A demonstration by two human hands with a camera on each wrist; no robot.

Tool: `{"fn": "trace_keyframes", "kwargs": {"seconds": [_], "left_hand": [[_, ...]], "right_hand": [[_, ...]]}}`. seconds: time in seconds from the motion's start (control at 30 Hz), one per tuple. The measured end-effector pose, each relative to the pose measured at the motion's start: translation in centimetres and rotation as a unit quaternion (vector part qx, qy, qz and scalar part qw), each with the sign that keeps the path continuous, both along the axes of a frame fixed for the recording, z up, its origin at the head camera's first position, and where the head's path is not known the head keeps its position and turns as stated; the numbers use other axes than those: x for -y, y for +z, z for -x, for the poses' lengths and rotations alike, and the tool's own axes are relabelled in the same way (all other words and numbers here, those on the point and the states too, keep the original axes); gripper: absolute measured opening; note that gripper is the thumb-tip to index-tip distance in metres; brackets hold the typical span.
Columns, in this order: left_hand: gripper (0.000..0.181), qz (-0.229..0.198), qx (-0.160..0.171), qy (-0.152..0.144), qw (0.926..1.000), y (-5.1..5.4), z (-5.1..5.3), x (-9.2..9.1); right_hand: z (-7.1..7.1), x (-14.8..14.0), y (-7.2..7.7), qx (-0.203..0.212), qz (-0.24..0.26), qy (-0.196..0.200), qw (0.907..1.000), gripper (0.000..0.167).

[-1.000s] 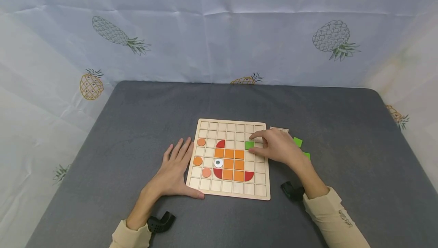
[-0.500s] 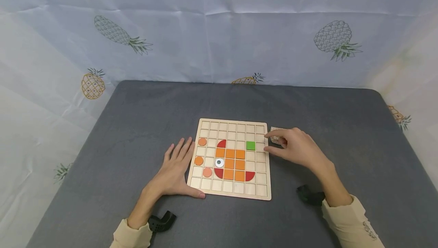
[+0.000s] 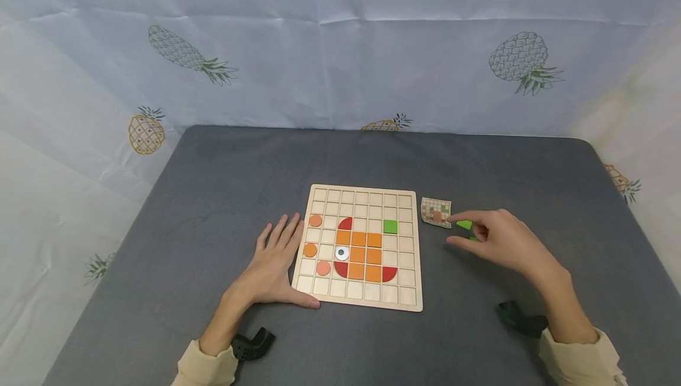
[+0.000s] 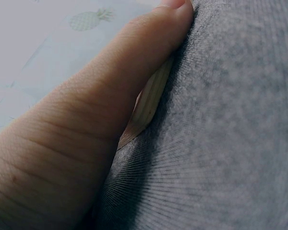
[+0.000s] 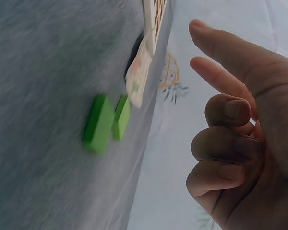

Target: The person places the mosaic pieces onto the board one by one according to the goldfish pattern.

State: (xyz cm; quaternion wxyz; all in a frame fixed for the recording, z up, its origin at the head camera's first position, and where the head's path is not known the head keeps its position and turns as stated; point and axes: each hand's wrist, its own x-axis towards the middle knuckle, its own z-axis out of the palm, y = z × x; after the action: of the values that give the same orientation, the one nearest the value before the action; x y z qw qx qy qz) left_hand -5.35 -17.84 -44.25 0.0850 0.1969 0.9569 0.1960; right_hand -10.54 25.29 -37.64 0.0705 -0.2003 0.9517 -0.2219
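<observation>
A wooden grid board (image 3: 359, 295) lies on the table with orange squares (image 3: 357, 255), red quarter-circles (image 3: 389, 273), orange discs (image 3: 310, 250), a pinkish disc (image 3: 323, 268), a white eye piece (image 3: 341, 253) and one green square (image 3: 391, 227) in its cells. My left hand (image 3: 273, 265) rests against the board's left edge, fingers spread, thumb at the near corner. To the right of the board my right hand (image 3: 502, 241) hovers near two loose green squares (image 5: 100, 123), partly hidden by it in the head view. Its thumb and forefinger stand apart with nothing between them; the other fingers are curled.
A small creased pattern card (image 3: 436, 213) lies just right of the board, beside the green squares. The dark grey table (image 3: 255, 167) ends at a hanging pineapple-print cloth (image 3: 340, 67) behind. Black wrist devices (image 3: 253, 344) sit under both wrists.
My right hand has left the green square on the board and moved right, past the card to the loose green squares. The card is uncovered. My left hand stays at the board's edge.
</observation>
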Motion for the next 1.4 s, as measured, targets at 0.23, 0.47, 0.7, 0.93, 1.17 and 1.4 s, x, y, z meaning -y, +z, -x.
{"fn": "trace_keyframes", "kwargs": {"seconds": [0.23, 0.47, 0.7, 0.93, 1.17, 1.4], "left_hand": [[0.152, -0.001, 0.004, 0.002, 1.0, 0.1, 0.0, -0.1], [0.152, -0.003, -0.001, 0.0, 1.0, 0.1, 0.0, -0.1], [0.152, -0.002, -0.002, 0.001, 1.0, 0.1, -0.1, -0.1], [0.152, -0.002, 0.001, 0.002, 1.0, 0.1, -0.1, -0.1], [0.153, -0.003, 0.002, 0.002, 1.0, 0.0, -0.1, -0.1], [0.152, -0.002, 0.001, 0.002, 1.0, 0.1, -0.1, -0.1]], "right_hand": [[-1.2, -2.0, -0.8, -0.011, 0.014, 0.001, 0.9998, 0.032], [-1.9, -3.5, -1.5, 0.002, 0.015, -0.019, 0.9997, 0.034], [-2.2, -4.5, -2.3, -0.007, 0.024, -0.023, 0.9994, 0.035], [-1.8, -5.0, -2.7, 0.035, -0.014, -0.031, 0.9988, 0.039], [-1.8, -5.0, -2.8, 0.027, -0.011, -0.029, 0.9991, 0.031], [-1.7, -4.9, -2.8, 0.017, -0.01, -0.026, 0.9995, 0.028]]}}
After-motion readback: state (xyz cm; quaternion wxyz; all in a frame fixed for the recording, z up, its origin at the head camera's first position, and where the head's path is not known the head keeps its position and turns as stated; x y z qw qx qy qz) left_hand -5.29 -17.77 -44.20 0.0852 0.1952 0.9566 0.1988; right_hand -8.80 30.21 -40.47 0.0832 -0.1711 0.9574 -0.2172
